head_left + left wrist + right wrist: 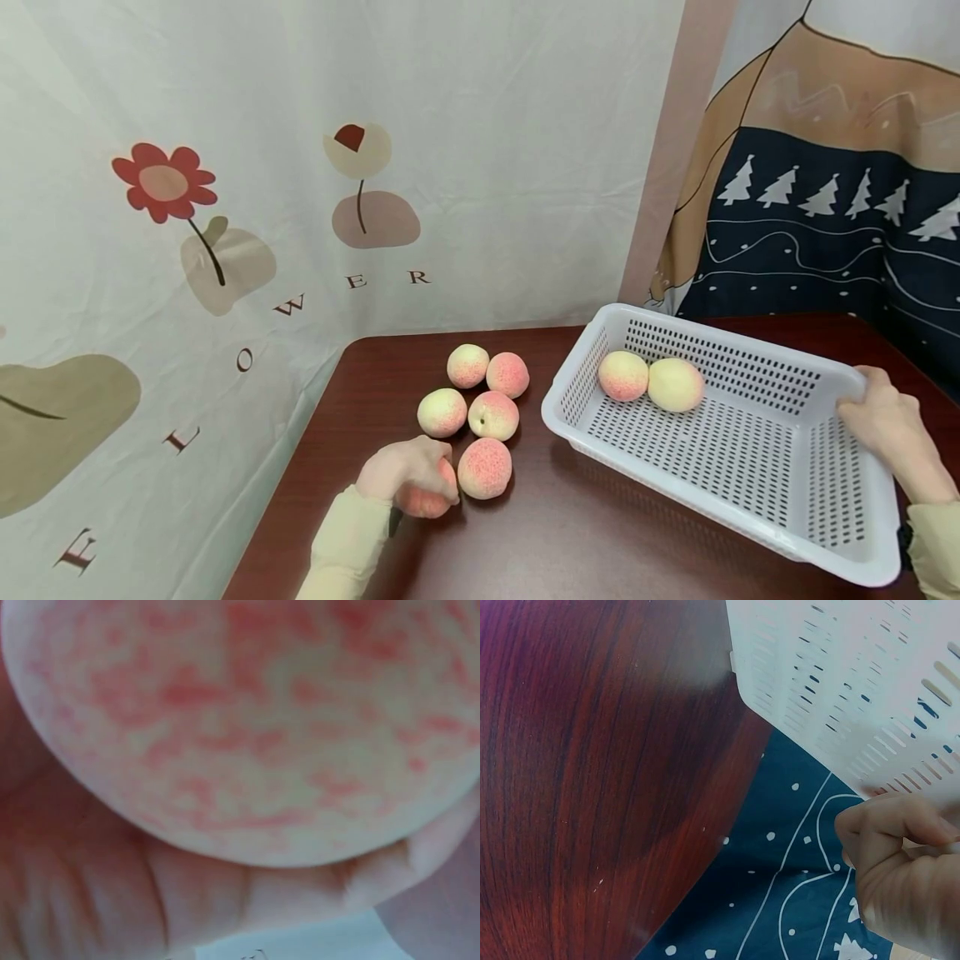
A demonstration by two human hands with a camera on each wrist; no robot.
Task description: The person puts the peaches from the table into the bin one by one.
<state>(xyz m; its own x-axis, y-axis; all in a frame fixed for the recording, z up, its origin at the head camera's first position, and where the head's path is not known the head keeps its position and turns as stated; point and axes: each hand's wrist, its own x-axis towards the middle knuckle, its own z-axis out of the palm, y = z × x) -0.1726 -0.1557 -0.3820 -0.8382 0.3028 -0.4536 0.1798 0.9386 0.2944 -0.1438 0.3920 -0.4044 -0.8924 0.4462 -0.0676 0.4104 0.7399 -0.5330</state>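
At the left of the table, my left hand [403,468] curls its fingers over a pink peach [429,500]. In the left wrist view this peach [277,742] fills most of the picture, with fingers bent along its lower side. Close beside it sits another reddish peach [484,468], and several more lie just behind, among them a yellow-pink one [442,412]. My right hand [888,421] grips the right end rim of a white slotted plastic basket [735,458]. Inside the basket, two peaches rest side by side near its far left corner: a pinkish one [622,376] and a yellow one [676,385].
Everything lies on a dark red wooden table [540,542]. A pale curtain [510,167] with printed flowers hangs behind and to the left. Toward the right, a navy cloth [795,242] with white trees borders the table edge.
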